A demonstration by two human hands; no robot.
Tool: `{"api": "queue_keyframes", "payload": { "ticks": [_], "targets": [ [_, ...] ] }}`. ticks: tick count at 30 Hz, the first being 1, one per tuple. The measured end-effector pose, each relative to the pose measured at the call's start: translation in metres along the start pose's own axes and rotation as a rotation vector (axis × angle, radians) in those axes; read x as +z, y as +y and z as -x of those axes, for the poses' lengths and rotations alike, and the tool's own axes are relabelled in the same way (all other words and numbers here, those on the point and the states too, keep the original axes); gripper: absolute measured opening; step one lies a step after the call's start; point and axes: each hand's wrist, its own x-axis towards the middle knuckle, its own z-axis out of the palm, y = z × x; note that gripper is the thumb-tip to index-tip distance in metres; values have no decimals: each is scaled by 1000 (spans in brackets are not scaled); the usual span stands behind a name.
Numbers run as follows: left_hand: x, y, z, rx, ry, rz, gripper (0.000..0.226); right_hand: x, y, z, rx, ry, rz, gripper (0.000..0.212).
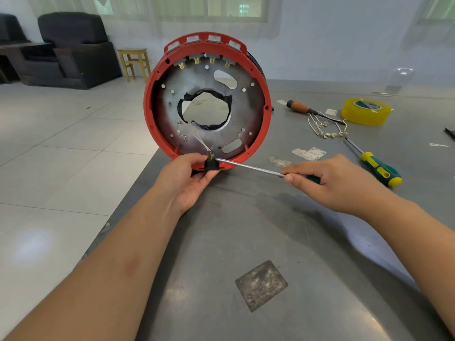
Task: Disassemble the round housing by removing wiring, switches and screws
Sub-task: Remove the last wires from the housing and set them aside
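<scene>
Housing (208, 99), round and red-rimmed with a grey metal plate inside, stands on edge at the left end of the grey desk (283, 230), its open face turned toward the camera. Far left, beyond the desk, dark armchairs (71, 48) and a small yellow stool (134, 62) stand on the pale tiled floor. Along the top of the housing's rim sits a row of four switches (204, 40), their brass terminals showing just inside. The plate has a large ragged hole in the middle edged with black tape.

At the bottom of the rim, the left hand (183, 179) has its grip closed around a small black switch (211, 164): thumb and fingers pinch it, and two thin white wires (200, 140) run from it up across the plate. The metal tip of a screwdriver (248, 167) touches the switch's terminals. The right hand (330, 180) holds that screwdriver, fingers curled round the handle and the forefinger laid along the shaft.

Near the front of the desk lies a worn grey square patch (261, 286). Scraps of torn paper (309, 153) lie just beyond the right hand. Further right rest a green and yellow screwdriver (379, 168), a bundle of loose white wires with brass ends (327, 129), a wooden-handled tool (299, 107) and a roll of yellow tape (366, 111).
</scene>
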Motion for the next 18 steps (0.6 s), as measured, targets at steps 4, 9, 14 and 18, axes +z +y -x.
{"api": "queue_keyframes", "payload": {
  "ticks": [4,9,14,18],
  "targets": [
    [0,-1,-1,18,-5,-36,28,-10,-2,1,-56,22,141,43],
    [0,-3,-3,44,-22,-83,48,-19,-1,2,-139,49,200,44],
    [1,-2,-1,58,-17,-156,34,-25,-2,2,-162,40,211,39],
    [1,-2,0,51,-17,-187,24,-26,-3,2,-168,40,205,37]
  ]
}}
